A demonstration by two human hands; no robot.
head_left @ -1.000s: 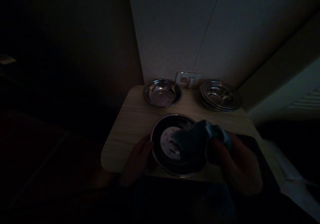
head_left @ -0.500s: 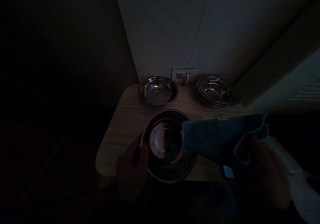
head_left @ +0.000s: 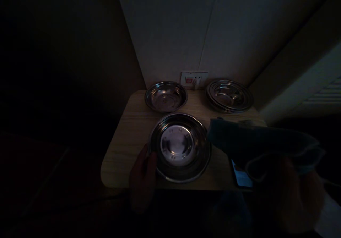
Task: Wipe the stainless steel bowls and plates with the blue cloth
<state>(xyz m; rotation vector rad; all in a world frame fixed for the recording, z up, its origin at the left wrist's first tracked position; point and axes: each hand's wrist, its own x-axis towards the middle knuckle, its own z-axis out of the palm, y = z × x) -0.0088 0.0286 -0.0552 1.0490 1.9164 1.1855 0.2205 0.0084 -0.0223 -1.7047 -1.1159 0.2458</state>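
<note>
A round stainless steel bowl rests near the front of the small wooden table. My left hand grips its left rim, thumb on the near side and fingers around the edge. In my right hand is a blue-green cloth with a pale edge, held to the right of the bowl and apart from it. The right hand is dim and blurred, but its fingers are closed on the cloth.
Behind stand another steel bowl on the left and a stack of steel bowls on the right. A wall socket with a plug sits between them. A lit phone lies at the table's front right edge. The room is very dark.
My right hand has drawn the cloth away from the bowl, to the right. The bowl, tilted before, now lies flatter, with my left hand still at its rim. More of the phone shows.
</note>
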